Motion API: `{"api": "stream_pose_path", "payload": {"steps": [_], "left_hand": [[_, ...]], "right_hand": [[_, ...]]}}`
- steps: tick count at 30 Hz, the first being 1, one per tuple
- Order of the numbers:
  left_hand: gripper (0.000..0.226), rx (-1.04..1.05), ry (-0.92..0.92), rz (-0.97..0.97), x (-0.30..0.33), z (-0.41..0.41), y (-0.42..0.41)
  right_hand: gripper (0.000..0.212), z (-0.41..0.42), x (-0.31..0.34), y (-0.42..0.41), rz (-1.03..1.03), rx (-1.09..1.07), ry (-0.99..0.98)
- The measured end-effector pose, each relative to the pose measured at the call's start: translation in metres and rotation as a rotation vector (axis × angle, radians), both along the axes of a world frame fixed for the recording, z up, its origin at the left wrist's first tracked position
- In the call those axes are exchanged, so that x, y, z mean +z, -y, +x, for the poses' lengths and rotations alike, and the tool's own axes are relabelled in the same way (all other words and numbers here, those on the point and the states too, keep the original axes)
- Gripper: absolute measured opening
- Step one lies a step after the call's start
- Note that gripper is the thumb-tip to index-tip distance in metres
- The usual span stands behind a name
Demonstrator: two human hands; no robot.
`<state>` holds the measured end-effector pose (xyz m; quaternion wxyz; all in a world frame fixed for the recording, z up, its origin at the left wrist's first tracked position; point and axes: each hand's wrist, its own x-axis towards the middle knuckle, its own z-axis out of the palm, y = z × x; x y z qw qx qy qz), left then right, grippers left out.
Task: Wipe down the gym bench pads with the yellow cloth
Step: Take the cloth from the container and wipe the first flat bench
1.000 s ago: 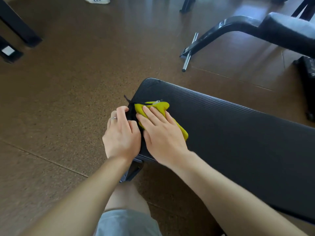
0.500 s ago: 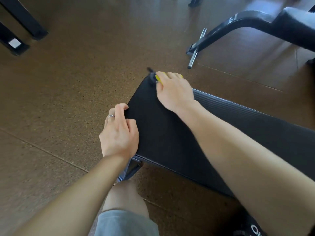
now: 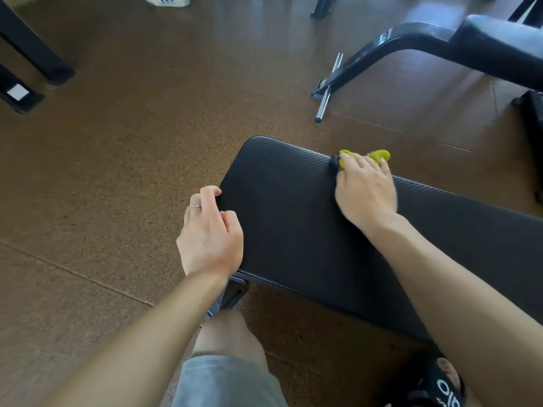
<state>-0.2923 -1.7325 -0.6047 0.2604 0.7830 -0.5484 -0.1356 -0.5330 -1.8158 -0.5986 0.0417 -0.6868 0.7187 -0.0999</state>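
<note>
The right hand [image 3: 364,189] presses the yellow cloth [image 3: 379,155] flat against the far edge of the bench pad [image 3: 288,218], fingers spread over it and lightly curled at the tips, so that only a bunched yellow fringe shows beyond the fingertips. The left hand [image 3: 210,230] grips the near corner of the same pad, its fingers hooked over the edge and a ring [image 3: 195,207] visible on one finger; it appears to steady the bench. The person crouches beside the bench, one knee [image 3: 229,333] under the pad's end.

The step in hand looks like wiping along the far side of the pad. To do it well, the palm should keep even pressure so the cloth stays spread instead of balling up, and the strokes should overlap, running with the ribbed texture so grime lifts out of the grooves. The rounded edge deserves its own pass. The left hand's brace should hold while the right reaches farther along the pad.
</note>
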Motion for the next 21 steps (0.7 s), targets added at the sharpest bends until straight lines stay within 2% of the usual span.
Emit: {"api": "stream_pose_path", "payload": {"steps": [5, 8, 11, 15, 18, 21], "left_hand": [[0.035, 0.027, -0.021, -0.011, -0.003, 0.001, 0.001], [0.035, 0.023, -0.023, -0.007, -0.003, 0.002, 0.001], [0.034, 0.004, -0.034, -0.009, -0.002, 0.003, 0.000], [0.033, -0.018, -0.030, -0.010, -0.003, 0.004, 0.000], [0.031, -0.028, -0.027, -0.018, -0.003, 0.005, 0.000], [0.031, -0.036, -0.067, -0.016, -0.003, 0.006, 0.000]], "right_hand": [[0.042, 0.086, 0.004, 0.040, 0.020, 0.119, 0.011], [0.049, 0.106, -0.003, 0.038, -0.001, 0.213, -0.025], [0.050, 0.096, -0.002, 0.001, -0.032, 0.357, 0.001], [0.052, 0.066, 0.006, -0.114, 0.020, 0.543, 0.028], [0.055, 0.041, 0.008, -0.175, 0.084, 0.556, -0.031], [0.055, 0.046, 0.005, -0.166, 0.066, 0.525, -0.053]]}}
